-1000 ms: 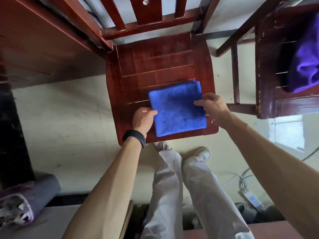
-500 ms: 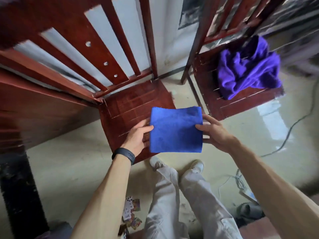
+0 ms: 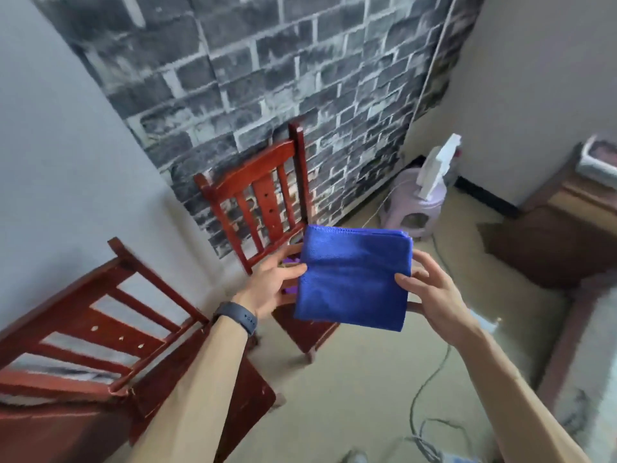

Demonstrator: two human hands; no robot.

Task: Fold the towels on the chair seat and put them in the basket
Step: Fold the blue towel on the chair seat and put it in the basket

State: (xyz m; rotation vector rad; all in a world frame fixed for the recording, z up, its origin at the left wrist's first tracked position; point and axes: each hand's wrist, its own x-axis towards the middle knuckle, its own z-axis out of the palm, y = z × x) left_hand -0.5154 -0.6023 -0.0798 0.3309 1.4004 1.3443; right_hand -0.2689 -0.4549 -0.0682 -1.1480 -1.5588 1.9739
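I've lifted the towel [image 3: 354,279] off the chair [image 3: 253,406] seat; it's now mid-air, near-square, layered edge uppermost, with left hand [image 3: 270,285] and right hand [image 3: 430,292] fingers pinching its sides.

The beige floor [image 3: 350,389] carries two red wooden chairs. The near chair [image 3: 50,315] stands at its left edge. The far chair [image 3: 253,172] stands against the brick wall, a scrap of purple towel [image 3: 289,291] showing on its seat. A lilac stool [image 3: 415,208] stands in the far corner, and a cable [image 3: 424,389] trails across the floor.
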